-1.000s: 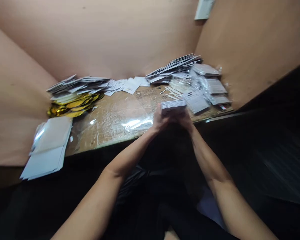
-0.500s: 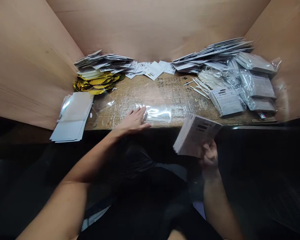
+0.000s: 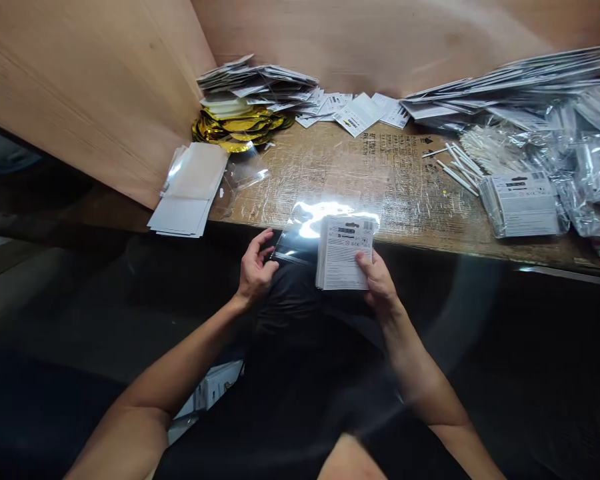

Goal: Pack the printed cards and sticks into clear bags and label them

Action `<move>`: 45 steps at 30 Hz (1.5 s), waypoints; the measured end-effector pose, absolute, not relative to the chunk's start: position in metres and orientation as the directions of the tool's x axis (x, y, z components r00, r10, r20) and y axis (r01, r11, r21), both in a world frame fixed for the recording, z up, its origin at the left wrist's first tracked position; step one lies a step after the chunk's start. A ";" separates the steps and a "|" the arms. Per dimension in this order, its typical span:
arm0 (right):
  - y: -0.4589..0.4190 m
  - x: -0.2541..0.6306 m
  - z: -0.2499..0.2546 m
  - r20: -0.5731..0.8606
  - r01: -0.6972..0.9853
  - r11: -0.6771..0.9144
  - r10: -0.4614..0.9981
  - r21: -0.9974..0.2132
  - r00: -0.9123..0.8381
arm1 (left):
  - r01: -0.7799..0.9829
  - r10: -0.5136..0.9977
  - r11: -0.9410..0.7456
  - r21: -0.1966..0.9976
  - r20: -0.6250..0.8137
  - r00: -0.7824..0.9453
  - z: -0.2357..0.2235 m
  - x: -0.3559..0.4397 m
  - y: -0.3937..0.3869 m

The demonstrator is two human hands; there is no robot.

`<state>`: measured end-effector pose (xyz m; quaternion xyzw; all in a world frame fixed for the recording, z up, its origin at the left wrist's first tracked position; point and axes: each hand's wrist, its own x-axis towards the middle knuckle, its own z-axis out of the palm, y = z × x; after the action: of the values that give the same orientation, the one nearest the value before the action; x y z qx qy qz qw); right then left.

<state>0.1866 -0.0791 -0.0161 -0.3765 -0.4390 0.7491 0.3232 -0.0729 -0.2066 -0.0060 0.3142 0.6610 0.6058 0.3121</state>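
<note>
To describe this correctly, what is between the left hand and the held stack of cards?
Shiny clear plastic lies between the left hand and the stack of cards, in the head view.

Pale wooden panels [image 3: 90, 87] around a tabletop [image 3: 395, 213].

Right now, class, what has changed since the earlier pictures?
The left hand let go of the card stack and went to the clear sleeve, whose near edge now juts past the table; whether it is pinched is unclear. The right hand kept its grip and brought the stack back left, toward the sleeve. The gold pieces and white sticks stayed put.
</note>
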 end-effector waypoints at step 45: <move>-0.068 0.269 -0.011 -0.474 0.177 -0.584 0.405 -0.792 -0.782 | -0.578 0.856 0.307 0.756 -0.484 -0.179 0.002 0.031 -0.158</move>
<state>0.2689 -0.0682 -0.0107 -0.3228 -0.4507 0.8294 0.0685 0.0312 -0.1585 0.0020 0.1362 0.5115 0.5727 0.6260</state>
